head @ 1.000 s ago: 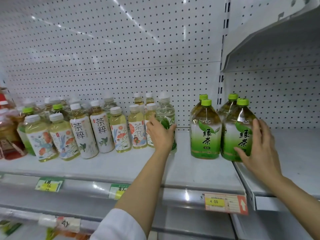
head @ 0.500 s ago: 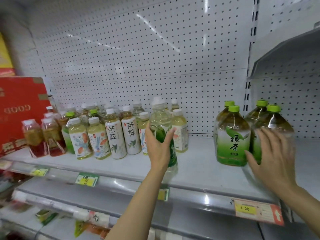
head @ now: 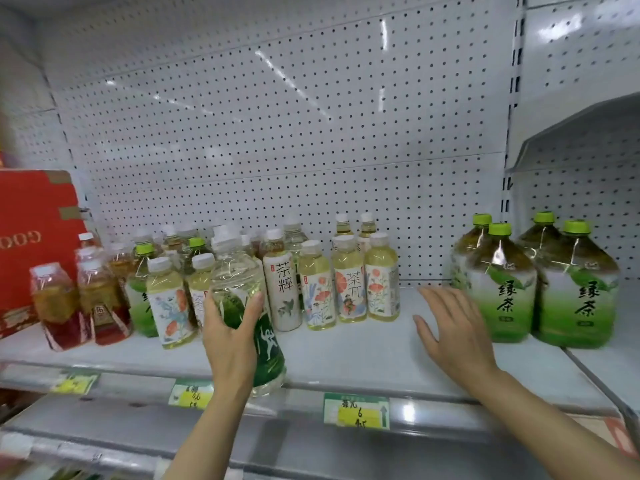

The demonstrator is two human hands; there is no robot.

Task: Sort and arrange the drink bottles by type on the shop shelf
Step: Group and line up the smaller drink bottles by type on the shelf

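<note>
Left hand (head: 231,336) grips a green-labelled bottle (head: 247,306) off the shelf (head: 363,355), right hand (head: 450,327) spread, holding nothing; big green-tea jugs (head: 533,285) grouped, small bottles (head: 194,282) mixed, sorting seemingly midway.

A white metal pegboard back wall (head: 277,133) with rows of small dark holes stands behind the shelving, and bright streaks of ceiling light reflect on it. A slotted white upright post (head: 512,133) divides it from the next bay on the right, where a grey metal upper shelf (head: 581,136) slopes out. On the left stands a red cardboard box (head: 31,244) with brown tape. Green and yellow paper price tags (head: 356,410) sit in the grey rail at the front edge.
</note>
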